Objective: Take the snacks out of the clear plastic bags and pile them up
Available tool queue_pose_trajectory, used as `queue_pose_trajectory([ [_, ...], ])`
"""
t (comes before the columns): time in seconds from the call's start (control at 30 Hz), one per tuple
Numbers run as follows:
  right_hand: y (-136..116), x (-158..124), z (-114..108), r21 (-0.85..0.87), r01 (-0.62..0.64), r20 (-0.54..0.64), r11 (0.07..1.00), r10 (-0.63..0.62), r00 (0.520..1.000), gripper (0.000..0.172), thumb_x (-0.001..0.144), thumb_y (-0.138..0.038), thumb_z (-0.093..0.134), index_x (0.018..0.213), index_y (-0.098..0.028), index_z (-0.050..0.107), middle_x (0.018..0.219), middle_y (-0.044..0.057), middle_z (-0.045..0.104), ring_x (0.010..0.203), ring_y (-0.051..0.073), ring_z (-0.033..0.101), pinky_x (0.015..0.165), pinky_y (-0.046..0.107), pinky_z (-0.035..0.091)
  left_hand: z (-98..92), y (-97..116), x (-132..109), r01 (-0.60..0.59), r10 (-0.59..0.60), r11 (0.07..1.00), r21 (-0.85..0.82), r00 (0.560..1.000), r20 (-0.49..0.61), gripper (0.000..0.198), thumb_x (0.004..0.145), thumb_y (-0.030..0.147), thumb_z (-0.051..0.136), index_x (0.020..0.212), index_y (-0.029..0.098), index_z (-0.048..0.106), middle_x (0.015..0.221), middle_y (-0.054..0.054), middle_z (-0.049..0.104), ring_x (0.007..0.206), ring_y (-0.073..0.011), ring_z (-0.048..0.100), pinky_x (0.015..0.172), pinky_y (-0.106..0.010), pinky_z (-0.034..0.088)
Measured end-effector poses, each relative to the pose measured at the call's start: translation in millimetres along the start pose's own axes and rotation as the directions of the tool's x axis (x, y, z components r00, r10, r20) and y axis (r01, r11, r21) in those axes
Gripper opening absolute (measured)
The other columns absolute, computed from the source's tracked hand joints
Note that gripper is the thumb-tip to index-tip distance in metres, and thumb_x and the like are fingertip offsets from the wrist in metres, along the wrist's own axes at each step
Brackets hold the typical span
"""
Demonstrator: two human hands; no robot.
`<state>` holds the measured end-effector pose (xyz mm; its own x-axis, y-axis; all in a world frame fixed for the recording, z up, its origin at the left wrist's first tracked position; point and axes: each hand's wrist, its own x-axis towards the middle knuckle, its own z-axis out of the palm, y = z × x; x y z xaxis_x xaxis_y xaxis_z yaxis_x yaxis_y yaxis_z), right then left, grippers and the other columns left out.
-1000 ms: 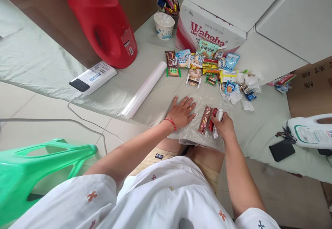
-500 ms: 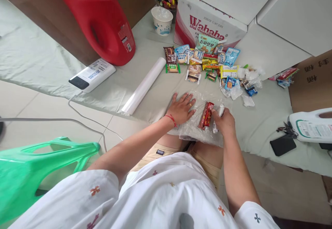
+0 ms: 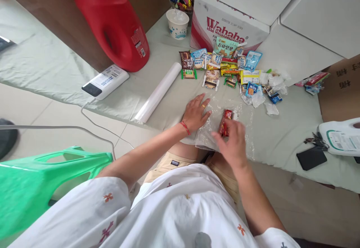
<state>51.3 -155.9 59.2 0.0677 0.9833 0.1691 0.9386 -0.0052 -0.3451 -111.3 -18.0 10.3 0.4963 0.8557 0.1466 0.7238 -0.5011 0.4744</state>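
My left hand [image 3: 194, 112] lies with fingers spread on the left side of a sheet of clear plastic film [image 3: 206, 133], holding nothing. On the film are a red-wrapped snack bar [image 3: 225, 122] and, close against its right side, a white-wrapped snack [image 3: 235, 116], partly covered by my right hand. My right hand [image 3: 234, 141] hovers over the lower part of these two, slightly blurred, with thumb and fingers apart. Beyond the film lie several small wrapped snacks [image 3: 211, 78] in a group, a chocolate-brown packet [image 3: 186, 61] at their left end.
A roll of clear film [image 3: 159, 92] lies left of my hands. Further left are a white device [image 3: 105, 81] with a cable and a big red jug [image 3: 112, 27]. A paper cup [image 3: 177, 25] and a Wahaha carton [image 3: 225, 27] stand behind; a black wallet-like item [image 3: 311, 158] lies right.
My right hand has let go of the white-wrapped snack, leaving it beside the red bar, and moved left and toward me with its fingers opening. My left hand stays on the film.
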Motion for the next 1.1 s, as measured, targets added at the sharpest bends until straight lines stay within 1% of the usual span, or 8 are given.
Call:
queue_pose_trajectory([
  [0.13, -30, -35, 39, 0.018, 0.192, 0.144, 0.981, -0.193, 0.971, 0.062, 0.095, -0.041, 0.065, 0.154, -0.03, 0.048, 0.14, 0.019, 0.059, 0.117, 0.04, 0.056, 0.104, 0.063, 0.046, -5.7, 7, 23, 0.237, -0.241, 0.97, -0.047, 0.963, -0.121, 0.071, 0.103, 0.059, 0.045, 0.155, 0.011, 0.045, 0.155, -0.022, 0.052, 0.141, -0.0329, 0.052, 0.114, -0.044, 0.045],
  [0.23, -34, -42, 60, -0.02, 0.133, 0.179, 0.991, -0.127, 0.976, 0.052, 0.099, -0.038, 0.058, 0.151, -0.029, 0.053, 0.134, 0.019, 0.062, 0.108, 0.039, 0.057, 0.098, 0.063, 0.047, -9.7, 11, 47, 0.329, -0.329, 0.942, -0.067, 0.944, 0.007, 0.084, 0.092, 0.069, 0.06, 0.152, 0.012, 0.046, 0.142, -0.021, 0.063, 0.126, -0.0344, 0.064, 0.102, -0.041, 0.053],
  [0.37, -28, -40, 54, 0.043, 0.064, 0.154, 0.997, -0.07, 0.986, 0.033, 0.104, -0.033, 0.044, 0.123, -0.03, 0.071, 0.107, 0.014, 0.07, 0.1, 0.035, 0.059, 0.093, 0.056, 0.05, -12.3, 12, 78, 0.335, -0.308, 0.936, -0.106, 0.928, 0.208, 0.038, 0.087, 0.04, 0.072, 0.115, 0.015, 0.072, 0.119, -0.016, 0.075, 0.114, -0.0314, 0.07, 0.098, -0.039, 0.055],
  [0.5, -22, -45, 26, 0.293, -0.11, -0.026, 0.95, 0.123, 0.992, 0.029, 0.104, -0.037, 0.042, 0.103, -0.03, 0.07, 0.1, 0.011, 0.072, 0.096, 0.03, 0.065, 0.09, 0.048, 0.054, -12.1, 26, 104, 0.317, -0.276, 0.926, -0.204, 0.939, 0.207, 0.019, 0.081, 0.02, 0.071, 0.099, 0.015, 0.074, 0.108, -0.014, 0.077, 0.105, -0.0287, 0.072, 0.09, -0.036, 0.055],
  [0.63, -6, -54, 4, 0.477, -0.389, -0.128, 0.788, 0.5, 0.857, 0.025, 0.098, -0.051, 0.052, 0.101, -0.03, 0.065, 0.094, 0.008, 0.072, 0.085, 0.027, 0.067, 0.083, 0.043, 0.055, -4.7, 64, 126, 0.316, -0.243, 0.9, -0.3, 0.936, 0.256, 0.024, 0.08, 0.016, 0.071, 0.103, 0.013, 0.07, 0.1, -0.013, 0.076, 0.097, -0.0269, 0.073, 0.084, -0.035, 0.055],
  [0.77, 17, -63, -1, 0.608, -0.503, -0.094, 0.615, 0.684, 0.723, 0.027, 0.092, -0.054, 0.059, 0.098, -0.028, 0.062, 0.09, 0.007, 0.071, 0.083, 0.026, 0.067, 0.08, 0.04, 0.054, 8.7, 101, 141, 0.459, -0.253, 0.715, -0.527, 0.873, 0.416, 0.035, 0.087, 0.024, 0.07, 0.119, 0.014, 0.059, 0.102, -0.01, 0.074, 0.08, -0.0202, 0.074, 0.075, -0.031, 0.054],
  [1.0, 50, -80, 6, 0.632, -0.6, 0.046, 0.491, 0.749, 0.661, 0.029, 0.085, -0.053, 0.065, 0.095, -0.026, 0.063, 0.083, 0.004, 0.071, 0.076, 0.023, 0.066, 0.076, 0.037, 0.053, 30.5, 84, 158, 0.21, 0.046, 0.692, -0.69, 0.942, 0.333, 0.043, 0.086, 0.016, 0.059, 0.129, 0.014, 0.058, 0.135, -0.016, 0.065, 0.122, -0.0199, 0.062, 0.104, -0.032, 0.047],
  [1.1, 55, -84, 9, 0.635, -0.613, 0.066, 0.47, 0.758, 0.649, 0.035, 0.084, -0.055, 0.067, 0.096, -0.023, 0.065, 0.079, 0.003, 0.071, 0.072, 0.021, 0.064, 0.071, 0.033, 0.05, 40.2, 62, 158, 0.23, 0.286, 0.575, -0.785, 0.843, 0.456, 0.07, 0.081, 0.022, 0.063, 0.149, 0.016, 0.046, 0.133, -0.016, 0.067, 0.118, -0.0204, 0.063, 0.107, -0.037, 0.045],
])
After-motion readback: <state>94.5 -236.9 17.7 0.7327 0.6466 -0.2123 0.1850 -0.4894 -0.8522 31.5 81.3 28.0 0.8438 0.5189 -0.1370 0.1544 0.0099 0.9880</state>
